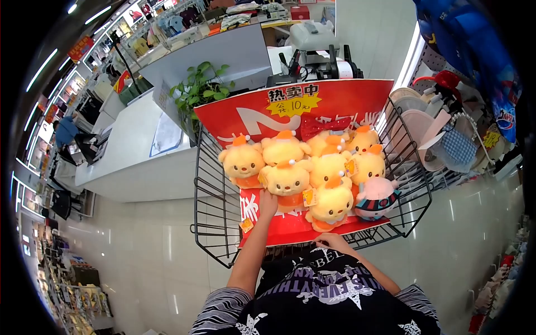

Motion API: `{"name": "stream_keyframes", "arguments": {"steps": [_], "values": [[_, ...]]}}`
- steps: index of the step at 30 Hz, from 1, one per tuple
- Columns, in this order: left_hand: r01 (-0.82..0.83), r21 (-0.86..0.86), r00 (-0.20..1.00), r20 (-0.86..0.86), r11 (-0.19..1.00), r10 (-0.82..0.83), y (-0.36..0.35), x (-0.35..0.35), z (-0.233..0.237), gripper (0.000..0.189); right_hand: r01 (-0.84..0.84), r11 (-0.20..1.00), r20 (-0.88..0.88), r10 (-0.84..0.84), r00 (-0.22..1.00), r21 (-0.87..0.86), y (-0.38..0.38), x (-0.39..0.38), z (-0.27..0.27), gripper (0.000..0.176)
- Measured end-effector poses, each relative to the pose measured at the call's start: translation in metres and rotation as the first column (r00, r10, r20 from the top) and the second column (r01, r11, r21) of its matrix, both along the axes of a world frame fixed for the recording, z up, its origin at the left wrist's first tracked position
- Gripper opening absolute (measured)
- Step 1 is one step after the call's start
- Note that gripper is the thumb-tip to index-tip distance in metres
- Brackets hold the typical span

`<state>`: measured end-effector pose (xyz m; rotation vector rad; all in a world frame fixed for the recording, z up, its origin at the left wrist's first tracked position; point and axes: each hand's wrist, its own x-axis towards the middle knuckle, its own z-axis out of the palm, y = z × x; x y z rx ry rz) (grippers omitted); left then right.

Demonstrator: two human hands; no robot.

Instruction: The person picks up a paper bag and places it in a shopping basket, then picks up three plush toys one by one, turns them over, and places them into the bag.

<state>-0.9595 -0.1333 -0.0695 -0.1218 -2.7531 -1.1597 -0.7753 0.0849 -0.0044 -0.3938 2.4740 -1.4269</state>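
A black wire basket [207, 206] stands in front of me, lined with a red sign. Several yellow plush bears with orange hats lie in it, and a pink and dark plush toy [376, 196] sits at the right. My left hand [268, 202] reaches into the basket and grips the underside of a yellow plush bear [287, 180] in the front row. My right hand [333, 241] rests on the near rim of the basket at the red sign's lower edge, fingers curled over it.
A white counter [134, 162] with a green potted plant [200, 88] stands to the left. A printer and till devices [318, 53] sit behind the basket. Hats and bags [446, 134] hang on a rack at the right. Glossy floor tiles lie on both sides.
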Motion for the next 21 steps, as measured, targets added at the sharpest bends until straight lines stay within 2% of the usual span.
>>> {"name": "stream_keyframes", "arguments": {"steps": [1,2,3,4,5,8,10,12,14,15,17,18,19,21], "values": [[-0.002,-0.004,1.0,-0.007,1.0,0.002,-0.003,-0.001,-0.005,0.029,-0.015,0.999,0.046,0.017,0.999,-0.033,0.005,-0.003,-0.006,0.017],[0.005,0.123,0.999,0.031,0.992,-0.008,-0.008,-0.002,-0.007,0.029,-0.02,0.999,0.042,0.021,0.999,-0.038,0.008,-0.003,-0.012,0.017],[0.004,0.249,0.997,0.07,0.968,-0.022,-0.012,-0.001,-0.01,0.029,0.094,0.98,0.156,-0.067,0.985,-0.174,0.01,-0.003,-0.017,0.018],[-0.113,0.485,0.974,0.225,0.867,0.001,-0.008,0.017,0.03,0.027,0.217,0.932,0.279,-0.134,0.951,-0.291,0.012,-0.004,-0.019,0.018],[-0.117,0.481,0.976,0.22,0.869,0.009,-0.01,0.024,0.046,0.027,0.209,0.932,0.275,-0.126,0.953,-0.297,0.015,-0.007,-0.012,0.018],[-0.117,0.524,0.989,0.14,0.843,0.051,-0.027,0.049,0.075,0.024,0.282,0.852,0.438,-0.07,0.896,-0.44,0.017,-0.009,0.006,0.02],[-0.2,0.758,0.977,0.2,0.621,0.071,-0.031,0.069,0.102,0.022,0.235,0.867,0.441,-0.02,0.897,-0.44,0.016,-0.013,0.017,0.022],[-0.208,0.776,0.977,0.191,0.596,0.093,-0.029,0.088,0.136,0.022,0.187,0.874,0.43,0.027,0.902,-0.449,0.013,-0.021,0.027,0.025],[-0.2,0.832,0.98,0.177,0.518,0.095,-0.023,0.103,0.157,0.023,0.254,0.731,0.459,0.091,0.884,-0.633,0.003,-0.029,0.052,0.037],[-0.207,0.831,0.978,0.178,0.516,0.107,-0.021,0.109,0.16,0.023,0.245,0.734,0.459,0.102,0.882,-0.633,-0.003,-0.035,0.054,0.037],[-0.155,0.821,0.986,0.161,0.549,0.039,-0.013,0.119,0.167,0.022,0.13,0.739,0.299,0.1,0.949,-0.661,-0.014,-0.049,0.058,0.05],[-0.131,0.878,0.988,0.154,0.46,-0.012,-0.001,0.126,0.182,0.021,0.219,0.709,0.407,0.104,0.908,-0.67,-0.018,-0.052,0.077,0.053],[-0.137,0.882,0.988,0.154,0.45,-0.001,0.007,0.13,0.185,0.021,0.21,0.718,0.408,0.112,0.906,-0.663,-0.017,-0.053,0.076,0.053],[-0.114,0.889,0.993,0.121,0.445,0.013,0.014,0.14,0.184,0.019,0.346,0.761,0.486,-0.047,0.873,-0.548,-0.019,-0.053,0.073,0.049]]}}
